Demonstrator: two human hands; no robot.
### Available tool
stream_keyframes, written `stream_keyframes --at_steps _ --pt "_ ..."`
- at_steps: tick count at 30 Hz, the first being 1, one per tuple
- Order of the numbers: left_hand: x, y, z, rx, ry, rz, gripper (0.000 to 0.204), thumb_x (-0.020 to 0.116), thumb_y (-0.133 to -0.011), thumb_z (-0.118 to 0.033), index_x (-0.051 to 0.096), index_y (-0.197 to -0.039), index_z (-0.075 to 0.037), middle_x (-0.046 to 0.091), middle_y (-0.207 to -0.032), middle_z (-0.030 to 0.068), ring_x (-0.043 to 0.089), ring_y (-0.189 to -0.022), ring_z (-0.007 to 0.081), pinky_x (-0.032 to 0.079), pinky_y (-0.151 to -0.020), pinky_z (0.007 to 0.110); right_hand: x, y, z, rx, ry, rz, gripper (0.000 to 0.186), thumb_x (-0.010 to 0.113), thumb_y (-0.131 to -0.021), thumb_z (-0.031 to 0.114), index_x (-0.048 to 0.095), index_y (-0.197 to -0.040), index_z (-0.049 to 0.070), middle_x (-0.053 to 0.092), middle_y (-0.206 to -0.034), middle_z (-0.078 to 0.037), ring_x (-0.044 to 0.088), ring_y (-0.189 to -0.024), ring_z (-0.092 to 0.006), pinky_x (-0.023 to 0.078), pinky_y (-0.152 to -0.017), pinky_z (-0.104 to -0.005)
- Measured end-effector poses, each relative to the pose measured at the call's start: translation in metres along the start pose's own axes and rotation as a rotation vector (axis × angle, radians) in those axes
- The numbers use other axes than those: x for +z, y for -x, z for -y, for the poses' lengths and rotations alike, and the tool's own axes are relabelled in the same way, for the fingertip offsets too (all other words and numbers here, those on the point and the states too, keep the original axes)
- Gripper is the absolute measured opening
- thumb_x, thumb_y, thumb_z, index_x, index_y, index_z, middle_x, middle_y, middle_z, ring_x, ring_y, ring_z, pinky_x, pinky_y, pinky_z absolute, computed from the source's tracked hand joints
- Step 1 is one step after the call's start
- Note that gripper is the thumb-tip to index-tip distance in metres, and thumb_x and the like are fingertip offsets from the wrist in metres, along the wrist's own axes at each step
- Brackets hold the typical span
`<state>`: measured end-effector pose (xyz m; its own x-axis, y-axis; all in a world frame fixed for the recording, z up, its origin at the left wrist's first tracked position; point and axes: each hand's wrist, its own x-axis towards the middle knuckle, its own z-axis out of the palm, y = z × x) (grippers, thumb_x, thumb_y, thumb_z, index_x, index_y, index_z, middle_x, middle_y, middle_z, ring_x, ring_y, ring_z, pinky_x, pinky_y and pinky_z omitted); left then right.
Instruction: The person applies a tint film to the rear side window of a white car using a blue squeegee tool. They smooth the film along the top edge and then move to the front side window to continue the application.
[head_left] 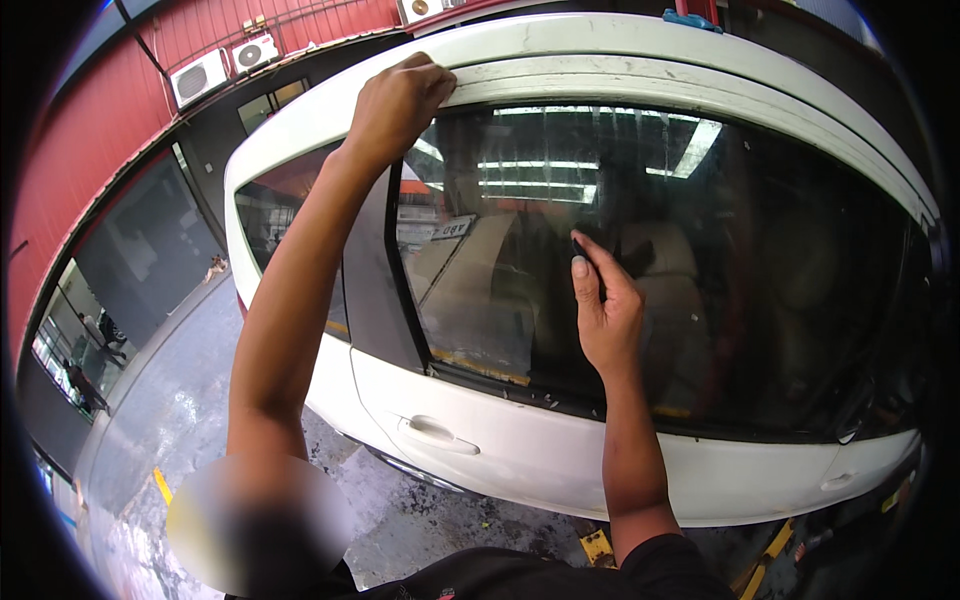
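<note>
A white car (540, 70) stands side-on before me, its dark side window (760, 270) filling the middle of the view. My left hand (400, 105) is raised to the upper rear corner of that window, against the roof edge, with its fingers curled closed. Whatever those fingers pinch is hidden. My right hand (610, 305) is in front of the glass, its index finger and thumb pointing up. Between them a small dark thing shows, too small to name. Below the window is a white door handle (437, 434). Streaks mark the glass, and seats show through it.
A blue object (690, 20) lies on the car's roof. Yellow metal parts (598, 548) are on the stained floor (150, 440) near the car. At the left are a red corrugated wall (75, 180), air-conditioner units (200, 77) and people (85, 385) in the distance.
</note>
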<state>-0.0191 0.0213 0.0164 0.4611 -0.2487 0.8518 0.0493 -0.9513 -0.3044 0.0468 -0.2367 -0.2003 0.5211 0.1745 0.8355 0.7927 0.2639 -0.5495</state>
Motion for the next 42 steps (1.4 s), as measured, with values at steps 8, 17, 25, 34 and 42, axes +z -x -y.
stream_keyframes --at_steps 8,17,25,34,42 --pt "0.01 -0.009 -0.014 0.031 -0.226 -0.027 0.021 0.066 -0.096 -0.025 0.072 -0.09 -0.006 0.072 -0.092 0.01 0.07 -0.08 0.0379 0.055 -0.071 0.047 -0.006 0.011 -0.005 -0.007 -0.096 0.069 0.031 0.066 -0.104 0.017 0.068 -0.127 -0.003 0.075 -0.111 -0.017 0.073 -0.097 -0.0239 0.056 -0.084 -0.0317" --pt "0.002 0.0 -0.01 -0.09 -0.063 0.027 0.019 0.068 -0.095 -0.026 0.079 -0.1 -0.011 0.073 -0.1 0.0056 0.072 -0.085 0.0326 0.056 -0.077 0.043 -0.008 0.013 -0.005 -0.063 -0.112 0.109 0.03 0.066 -0.103 0.017 0.068 -0.127 -0.003 0.074 -0.104 -0.015 0.072 -0.088 -0.0207 0.056 -0.077 -0.0306" --pt "0.022 0.011 -0.021 0.058 -0.412 -0.074 0.009 0.063 -0.094 -0.009 0.063 -0.103 -0.009 0.065 -0.1 0.0084 0.068 -0.096 0.0305 0.055 -0.076 0.043 -0.01 0.019 -0.007 -0.107 -0.115 0.106 0.03 0.067 -0.103 0.015 0.067 -0.127 -0.002 0.072 -0.099 -0.015 0.071 -0.085 -0.0212 0.056 -0.075 -0.0303" --pt "0.008 0.009 0.025 -0.231 -0.146 -0.351 0.011 0.06 -0.099 -0.007 0.069 -0.105 -0.004 0.068 -0.103 0.0187 0.067 -0.095 0.0419 0.052 -0.08 0.047 0.001 0.016 -0.005 -0.092 -0.042 0.103 0.028 0.068 -0.101 0.015 0.069 -0.124 0.0 0.074 -0.102 -0.017 0.074 -0.085 -0.026 0.058 -0.074 -0.0333" --pt "0.036 0.015 0.024 -0.001 0.194 -0.047 0.013 0.07 -0.095 -0.006 0.073 -0.107 -0.001 0.065 -0.096 0.0134 0.066 -0.087 0.0276 0.05 -0.079 0.033 -0.003 0.021 -0.013 -0.093 0.066 0.062 0.032 0.07 -0.1 0.022 0.07 -0.124 0.002 0.074 -0.109 -0.019 0.075 -0.089 -0.03 0.059 -0.077 -0.0368"
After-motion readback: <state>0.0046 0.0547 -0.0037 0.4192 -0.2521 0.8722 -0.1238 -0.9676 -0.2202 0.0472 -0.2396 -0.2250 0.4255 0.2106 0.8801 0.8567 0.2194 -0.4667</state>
